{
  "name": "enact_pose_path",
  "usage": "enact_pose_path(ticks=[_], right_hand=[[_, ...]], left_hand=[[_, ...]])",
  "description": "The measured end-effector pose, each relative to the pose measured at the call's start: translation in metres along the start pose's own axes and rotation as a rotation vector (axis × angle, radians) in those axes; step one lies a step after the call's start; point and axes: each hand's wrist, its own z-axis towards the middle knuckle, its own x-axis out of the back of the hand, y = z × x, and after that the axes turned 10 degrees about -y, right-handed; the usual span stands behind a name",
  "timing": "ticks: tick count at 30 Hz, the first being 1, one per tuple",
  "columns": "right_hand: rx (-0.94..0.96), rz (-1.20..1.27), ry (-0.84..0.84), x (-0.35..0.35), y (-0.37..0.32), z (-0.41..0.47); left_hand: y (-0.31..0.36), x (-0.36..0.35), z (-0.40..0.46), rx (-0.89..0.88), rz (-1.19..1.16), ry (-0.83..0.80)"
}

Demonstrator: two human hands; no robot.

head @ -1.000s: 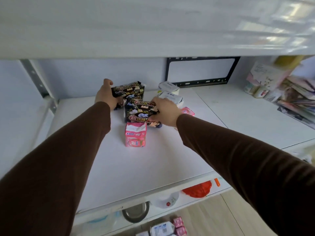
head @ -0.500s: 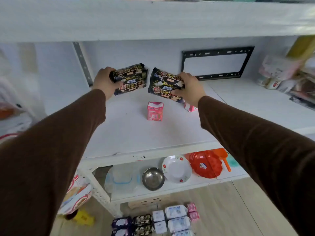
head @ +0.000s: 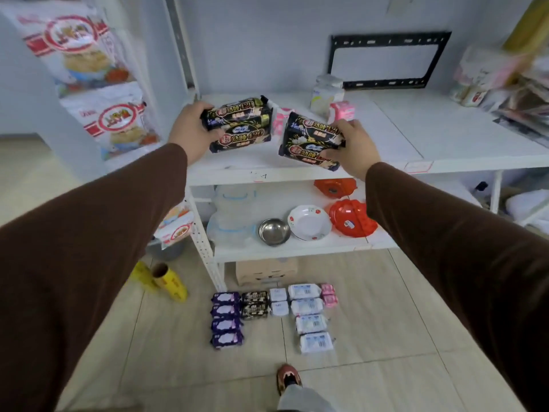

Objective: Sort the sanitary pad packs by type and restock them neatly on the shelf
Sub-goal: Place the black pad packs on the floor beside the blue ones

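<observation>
Your left hand [head: 190, 132] has its grip closed around two black packs [head: 239, 124], stacked one on the other, above the front left part of the shelf [head: 395, 135]. Your right hand [head: 353, 148] grips two more black packs [head: 309, 141] just beside them, over the shelf's front edge. Pink packs [head: 341, 111] and a white pack [head: 325, 93] sit near the back of the shelf. More packs lie in rows on the floor [head: 386, 337] below.
</observation>
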Motion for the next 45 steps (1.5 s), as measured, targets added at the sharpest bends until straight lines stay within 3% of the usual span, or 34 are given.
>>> enact_pose_path(ticks=[8, 19, 28, 34, 39, 45], right_hand=[[-0.027, 0.058, -0.223, -0.057, 0.039, -0.067], [-0.052, 0.034, -0.500, -0.159, 0.085, -0.144], [-0.191, -0.116, -0.641, -0.287, 0.094, -0.186], [-0.214, -0.237, -0.644, -0.373, 0.111, -0.202], [-0.287, -0.111, -0.707, -0.459, 0.144, -0.206], [-0.230, -0.141, -0.788, -0.575, 0.196, -0.201]], left_hand=[[-0.033, -0.062, -0.102, 0.095, -0.052, -0.061], [-0.107, -0.151, -0.225, 0.375, -0.022, -0.215], [-0.195, -0.214, -0.314, 0.522, -0.052, -0.404], [-0.259, -0.280, -0.367, 0.570, -0.033, -0.528], [-0.306, -0.355, -0.395, 0.619, -0.105, -0.553], [-0.375, -0.457, -0.405, 0.605, -0.112, -0.547]])
